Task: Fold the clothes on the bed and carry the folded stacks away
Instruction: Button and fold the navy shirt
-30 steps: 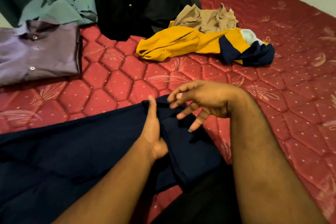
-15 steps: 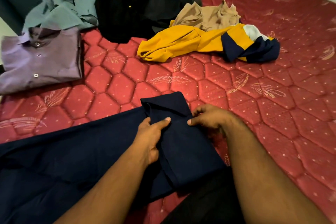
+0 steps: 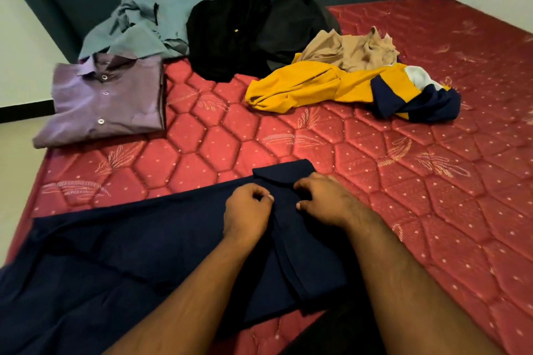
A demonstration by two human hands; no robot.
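On the near side of the red quilted bed [image 3: 375, 181], the head view shows a big dark blue cloth garment [image 3: 115, 253] spread flat toward the left. Both hands sit close together on its far right end. The left hand [image 3: 248, 210] and the right hand [image 3: 323, 199] each pinch a bit of the cloth with curled fingers. It looks soft, light and floppy, so holding it by edges and corners seems best. A folded purple button shirt [image 3: 106, 101] lies far left, and loose clothes lie behind.
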